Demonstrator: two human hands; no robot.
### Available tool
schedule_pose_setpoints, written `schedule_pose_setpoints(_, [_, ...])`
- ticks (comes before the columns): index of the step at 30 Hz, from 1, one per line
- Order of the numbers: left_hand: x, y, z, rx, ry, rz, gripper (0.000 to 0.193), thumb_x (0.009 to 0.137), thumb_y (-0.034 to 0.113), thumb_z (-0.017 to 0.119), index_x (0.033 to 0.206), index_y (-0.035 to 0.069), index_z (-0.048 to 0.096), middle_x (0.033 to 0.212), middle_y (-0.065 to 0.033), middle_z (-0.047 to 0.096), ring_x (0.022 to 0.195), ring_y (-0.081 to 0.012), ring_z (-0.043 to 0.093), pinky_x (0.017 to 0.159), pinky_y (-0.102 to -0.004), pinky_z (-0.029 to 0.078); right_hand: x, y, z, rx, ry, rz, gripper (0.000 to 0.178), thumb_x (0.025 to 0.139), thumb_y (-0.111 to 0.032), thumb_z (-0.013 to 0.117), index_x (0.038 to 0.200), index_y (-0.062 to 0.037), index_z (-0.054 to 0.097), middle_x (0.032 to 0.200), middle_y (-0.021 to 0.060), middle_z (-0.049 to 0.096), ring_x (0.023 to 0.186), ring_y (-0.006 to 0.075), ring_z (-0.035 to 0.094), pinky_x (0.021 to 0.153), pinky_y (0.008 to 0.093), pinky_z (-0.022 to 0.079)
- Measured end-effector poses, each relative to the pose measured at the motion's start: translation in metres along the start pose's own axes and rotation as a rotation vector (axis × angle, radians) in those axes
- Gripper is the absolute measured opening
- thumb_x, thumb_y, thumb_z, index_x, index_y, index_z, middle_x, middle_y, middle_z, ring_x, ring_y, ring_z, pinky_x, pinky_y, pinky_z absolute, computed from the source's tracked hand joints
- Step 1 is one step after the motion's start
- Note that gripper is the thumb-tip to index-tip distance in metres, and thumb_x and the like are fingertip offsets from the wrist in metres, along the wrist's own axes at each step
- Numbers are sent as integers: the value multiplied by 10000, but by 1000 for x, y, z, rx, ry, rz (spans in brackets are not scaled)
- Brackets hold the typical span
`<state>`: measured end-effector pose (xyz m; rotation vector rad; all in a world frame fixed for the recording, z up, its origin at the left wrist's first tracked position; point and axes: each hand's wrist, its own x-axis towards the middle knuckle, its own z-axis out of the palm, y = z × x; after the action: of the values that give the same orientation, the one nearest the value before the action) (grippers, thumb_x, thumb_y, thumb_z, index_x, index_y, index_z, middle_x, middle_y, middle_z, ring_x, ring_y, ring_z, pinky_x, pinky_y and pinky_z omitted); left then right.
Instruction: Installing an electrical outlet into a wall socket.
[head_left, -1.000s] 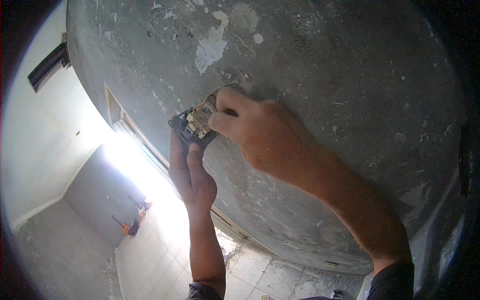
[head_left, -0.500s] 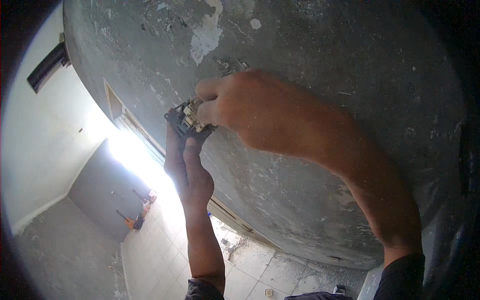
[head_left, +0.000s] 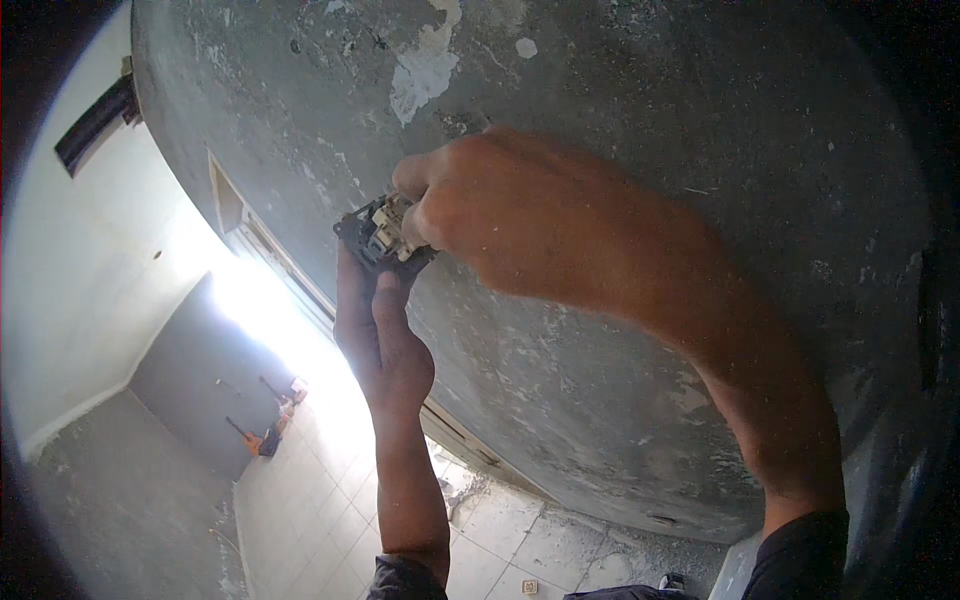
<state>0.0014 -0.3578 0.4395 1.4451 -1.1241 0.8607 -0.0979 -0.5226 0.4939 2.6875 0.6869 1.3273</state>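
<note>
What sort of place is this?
Likely a room under renovation: patchy, unfinished-looking grey wall, gritty debris on the tiled floor, and what looks like an electrical fitting in the left hand.

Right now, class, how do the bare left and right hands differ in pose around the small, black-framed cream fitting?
The left hand holds the fitting from below; the right hand reaches it from the right. The left hand's thumb points up; the right hand's fingers curl leftward. Both touch the fitting.

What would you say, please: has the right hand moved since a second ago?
Yes, the right hand has moved left in the picture, judged against the fixed pale patch on the wall.
</note>
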Motion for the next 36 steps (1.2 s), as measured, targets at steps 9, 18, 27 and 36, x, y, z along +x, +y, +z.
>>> schedule_pose_setpoints(9, [-1, -5, 1, -60, 19, 4, 554, 965, 272, 477, 1424, -24, 388, 1336, -196, 502, 1217, -294, 541, 1024, -466, 469, 6, 9, -7, 114, -44, -42, 183, 850, 75, 631, 1015, 56, 709, 955, 174, 680, 850, 272, 707, 746, 317, 580])
schedule_pose_setpoints(18, [-2, 2, 4, -93, 6, -27, 544, 973, 132, 365, 1475, -61, 281, 1371, -208, 475, 1251, -277, 503, 1055, -410, 422, 5, 10, 6, 146, 129, 62, 173, 889, 26, 615, 1034, 39, 708, 995, 188, 680, 872, 282, 705, 795, 327, 574])
schedule_pose_setpoints(27, [-4, 6, 7, -168, 10, -50, 539, 995, 151, 375, 1482, -53, 263, 1391, -220, 449, 1262, -305, 495, 1060, -442, 430, -5, 9, 10, 156, 101, 49, 178, 912, 5, 591, 1044, 31, 707, 1031, 178, 671, 891, 270, 693, 821, 345, 563])
schedule_pose_setpoints(36, [-4, 6, 5, -192, 7, -78, 539, 993, 137, 381, 1493, -26, 261, 1404, -195, 445, 1262, -279, 493, 1052, -431, 443, 4, 7, 1, 35, 8, -67, 188, 900, 58, 562, 1028, 59, 700, 1044, 174, 665, 899, 263, 703, 815, 332, 573])
